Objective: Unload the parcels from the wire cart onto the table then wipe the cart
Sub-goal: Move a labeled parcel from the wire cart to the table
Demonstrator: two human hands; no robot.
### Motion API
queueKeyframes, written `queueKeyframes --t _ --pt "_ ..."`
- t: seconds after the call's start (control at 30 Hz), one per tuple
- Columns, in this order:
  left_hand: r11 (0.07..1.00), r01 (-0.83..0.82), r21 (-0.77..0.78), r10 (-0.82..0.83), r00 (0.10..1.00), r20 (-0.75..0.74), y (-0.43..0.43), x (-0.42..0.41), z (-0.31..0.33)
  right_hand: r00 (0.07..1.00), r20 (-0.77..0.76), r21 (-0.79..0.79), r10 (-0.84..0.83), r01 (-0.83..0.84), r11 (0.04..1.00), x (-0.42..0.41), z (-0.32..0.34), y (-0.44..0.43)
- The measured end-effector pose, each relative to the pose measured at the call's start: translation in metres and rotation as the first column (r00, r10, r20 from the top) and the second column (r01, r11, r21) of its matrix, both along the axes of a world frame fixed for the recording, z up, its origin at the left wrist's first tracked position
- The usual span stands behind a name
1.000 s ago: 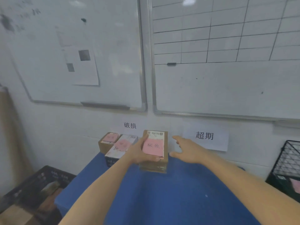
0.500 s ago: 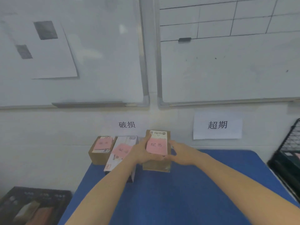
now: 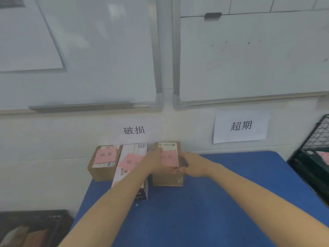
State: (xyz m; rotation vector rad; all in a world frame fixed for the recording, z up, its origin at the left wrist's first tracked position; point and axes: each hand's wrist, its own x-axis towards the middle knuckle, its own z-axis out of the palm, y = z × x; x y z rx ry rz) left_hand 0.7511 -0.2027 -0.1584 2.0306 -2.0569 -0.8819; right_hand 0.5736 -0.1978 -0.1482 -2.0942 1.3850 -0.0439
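A pale wall (image 3: 44,139) fills the far side, carrying two boards side by side. The left whiteboard (image 3: 98,50) has a paper sheet (image 3: 26,41) stuck on it, and the right whiteboard (image 3: 249,59) is ruled with a grid at its top. Beneath them hang a left sign (image 3: 134,130) and a right sign (image 3: 241,126). A blue surface (image 3: 213,211) stands against the wall, and a dark crate (image 3: 35,227) sits low at near left.

Left hand (image 3: 154,162) and right hand (image 3: 195,165) gripping brown parcel (image 3: 167,179), blue table (image 3: 213,207), wire cart (image 3: 317,139)

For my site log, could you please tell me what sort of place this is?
Probably a parcel sorting room: tagged parcels on a blue table, printed category signs, whiteboards above.
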Motion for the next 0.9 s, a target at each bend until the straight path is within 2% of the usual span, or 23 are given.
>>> queueKeyframes --t 0.13,0.33,0.53,0.73,0.9 --pt "0.998 0.046 -0.042 -0.041 0.993 0.108 0.004 0.004 -0.001 1.0 0.002 0.005 0.025 -0.025 1.0 0.01 -0.003 -0.002" --pt "0.968 0.136 -0.209 -0.096 0.977 0.191 0.002 0.008 0.001 1.0 0.013 0.007 0.004 -0.004 1.0 0.01 -0.008 -0.006" --pt "0.977 0.12 -0.177 -0.111 0.992 0.059 0.013 0.031 0.006 1.0 0.017 -0.005 0.022 -0.022 1.0 0.013 -0.01 -0.005" --pt "0.982 0.164 -0.099 -0.143 0.972 0.184 0.012 0.034 0.002 1.0 -0.011 -0.008 0.024 -0.024 1.0 0.022 -0.011 -0.004" --pt "0.975 0.185 -0.125 -0.153 0.961 0.232 0.012 0.034 0.004 1.0 0.025 0.01 0.007 -0.007 1.0 0.025 -0.005 0.001"
